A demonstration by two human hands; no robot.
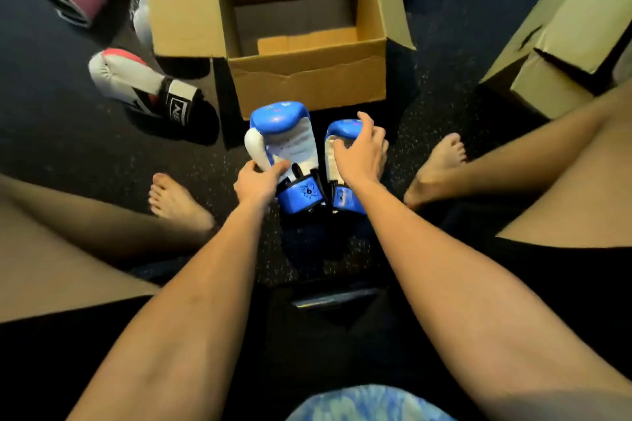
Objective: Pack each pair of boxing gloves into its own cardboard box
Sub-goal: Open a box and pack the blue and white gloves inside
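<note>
- The open brown cardboard box (pixel 307 85) sits on the dark floor (pixel 68 133), holding no gloves.
- The pair of blue-and-white boxing gloves (pixel 281 135) stands upright just in front of it, not yet inside; we judge this the pick-up step.
- Our left grip (pixel 258 181) is clamped on one glove near its cuff; our right grip (pixel 360 154) curls over the other's top.
- Next we must lift both over the near wall.

One wide-angle view, worn on the person's head, looks forward and steeply down at the floor (pixel 68 154) from close range. The forearms (pixel 191 284) fill the near frame, the blue gloves (pixel 284 133) sit mid-frame, the open cardboard box (pixel 307 79) is just beyond them, and a second box (pixel 554 55) is at far right.
</note>
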